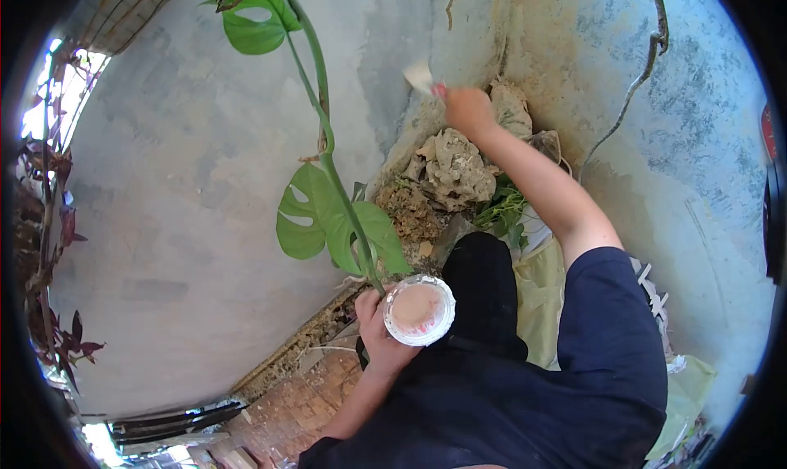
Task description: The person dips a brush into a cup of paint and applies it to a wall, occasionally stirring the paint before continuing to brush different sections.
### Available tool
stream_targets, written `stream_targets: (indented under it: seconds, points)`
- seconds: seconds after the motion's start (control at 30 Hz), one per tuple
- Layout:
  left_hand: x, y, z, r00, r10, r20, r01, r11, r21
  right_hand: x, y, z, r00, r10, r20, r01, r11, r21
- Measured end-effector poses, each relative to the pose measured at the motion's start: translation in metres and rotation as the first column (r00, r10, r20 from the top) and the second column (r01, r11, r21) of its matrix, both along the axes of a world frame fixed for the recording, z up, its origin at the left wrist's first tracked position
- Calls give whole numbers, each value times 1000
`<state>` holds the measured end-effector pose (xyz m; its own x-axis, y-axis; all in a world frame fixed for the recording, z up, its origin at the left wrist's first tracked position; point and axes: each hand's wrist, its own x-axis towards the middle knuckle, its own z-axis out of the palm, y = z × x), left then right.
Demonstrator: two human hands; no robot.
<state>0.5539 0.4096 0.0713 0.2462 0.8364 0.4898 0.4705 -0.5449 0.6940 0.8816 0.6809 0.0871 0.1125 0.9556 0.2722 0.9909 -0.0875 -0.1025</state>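
My right hand (469, 111) is closed round the red handle of a paintbrush (420, 77), whose pale bristles point up and left in front of the grey wall (246, 100), near the corner. Whether the bristles touch the wall I cannot tell. In my left hand (381, 334) is a round white tub (419, 310), gripped at its left side, with pale pinkish contents and smears of white and pink round the rim. A green plant stem with split leaves (332, 215) rises just beyond the tub, close to my left fingers.
Rough rocks (452, 170) are piled in the corner below the brush. A bare root (648, 67) hangs on the bluish right wall (705, 141). Yellowish sheeting (539, 297) lies beside my knee. Brick paving (295, 403) and dark reddish plants (61, 239) are at the left.
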Motion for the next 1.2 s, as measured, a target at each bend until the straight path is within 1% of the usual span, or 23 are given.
stream_targets:
  seconds: [0.03, 0.1, 0.2, 0.27, 0.3, 0.33, 0.37, 0.43, 0.47, 0.53, 0.6, 0.63, 0.7, 0.73, 0.83, 0.87, 0.97, 1.0, 1.13, 1.2]
  points:
    - [0, 0, 1, 1000, 8, -6, -8, 1000, 7, 2, -10, -18, 1000, -6, 8, 7, 990, -139]
    - [-1, 1, 2, 1000, 14, -16, -13, 1000, 17, 7, -19, -42, 995, -92, 30, 97, 943, -319]
    - [0, 2, 3, 1000, -2, -12, 2, 1000, 15, 16, -50, -39, 988, -138, -73, 116, 962, -245]
    - [0, 2, 3, 1000, -2, 2, 2, 1000, 28, 22, -81, 11, 983, -96, -155, 38, 940, -340]
    - [2, 2, 2, 1000, 0, 12, 0, 999, 35, 23, -97, 38, 978, -107, -177, 25, 911, -412]
    - [1, 2, 1, 1000, -3, 9, 3, 1000, 25, 28, -116, 66, 985, 16, -171, -91, 891, -445]
    - [0, 3, -4, 1000, -3, 2, 3, 999, 46, 31, -131, 86, 976, 30, -215, -126, 883, -452]
    - [-1, 3, -4, 1000, -10, -15, 10, 1000, 11, 20, -170, 140, 970, 165, -179, -228, 874, -430]
    - [-2, 4, -6, 1000, -18, -2, 18, 1000, 21, 10, -187, 170, 968, 189, -164, -246, 836, -490]
    - [-1, 6, -7, 1000, -27, 6, 27, 999, 33, 4, -215, 206, 933, 266, -241, -353, 804, -479]
    - [0, 9, -6, 1000, -24, 17, 23, 999, 41, -14, -243, 235, 871, 440, -218, -489, 810, -323]
    - [-1, 7, -7, 1000, -15, 21, 14, 999, 39, -23, -255, 242, 866, 436, -243, -495, 811, -310]
    - [0, 7, -5, 1000, -20, 10, 20, 1000, 21, -34, -267, 247, 834, 481, -270, -547, 784, -293]
    - [2, 8, -3, 1000, -24, 8, 24, 1000, 20, -40, -270, 248, 802, 529, -277, -594, 751, -288]
    - [5, 9, -5, 999, -27, 33, 27, 999, 23, -60, -272, 235, 724, 642, -252, -689, 684, -239]
    - [6, 9, -7, 999, -15, 32, 14, 1000, 22, -67, -273, 226, 717, 665, -208, -697, 683, -217]
    - [5, 10, -2, 999, -31, 42, 29, 998, 50, -97, -271, 213, 758, 643, -106, -640, 705, -306]
    - [5, 10, 0, 999, -34, 40, 32, 999, 40, -106, -269, 212, 778, 625, -68, -599, 703, -383]
    - [4, 12, 1, 998, -40, 55, 38, 999, 31, -133, -263, 197, 745, 660, -96, -639, 666, -383]
    - [4, 14, 0, 998, -45, 42, 44, 998, 35, -141, -259, 184, 739, 662, -120, -643, 643, -416]
